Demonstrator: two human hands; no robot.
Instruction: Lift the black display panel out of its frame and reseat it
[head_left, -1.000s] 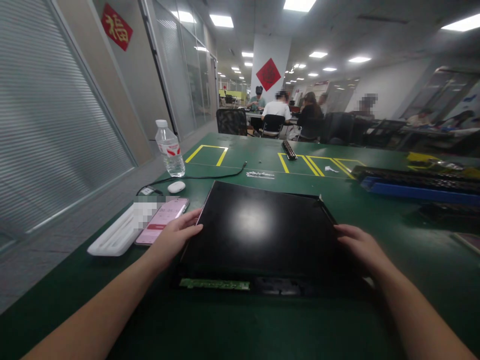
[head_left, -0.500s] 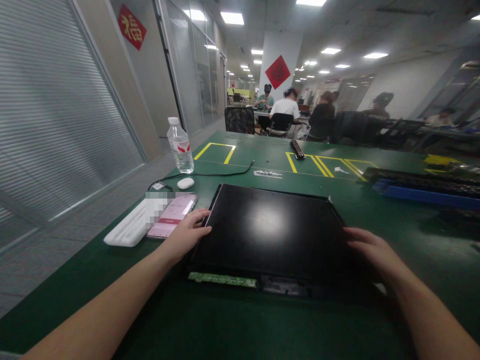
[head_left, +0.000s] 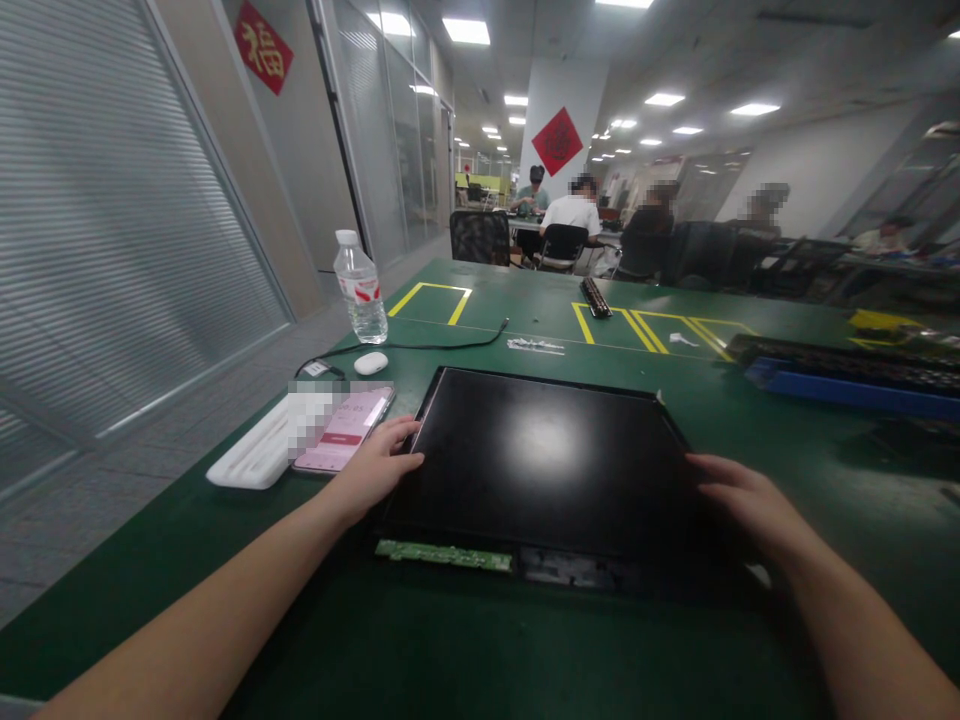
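Observation:
A dark, glossy LCD panel (head_left: 540, 460) lies in front of me on the green table, with a bright reflection in its middle. Along its near edge runs a narrow green circuit board (head_left: 444, 556), beside a dark strip. My left hand (head_left: 384, 458) grips the panel's left edge, its thumb on the near side and fingers toward the back. At the opposite edge, my right hand (head_left: 739, 490) holds the panel's right side with fingers pointing inward. The undersides of the panel and some fingertips are hidden.
Left of the panel are a phone (head_left: 349, 430), a white tray-like case (head_left: 251, 455), a small white earbud case (head_left: 371, 363), a water bottle (head_left: 361, 290) and a black cable (head_left: 442, 348). A blue strip-shaped object (head_left: 847, 388) lies right. People sit at tables beyond.

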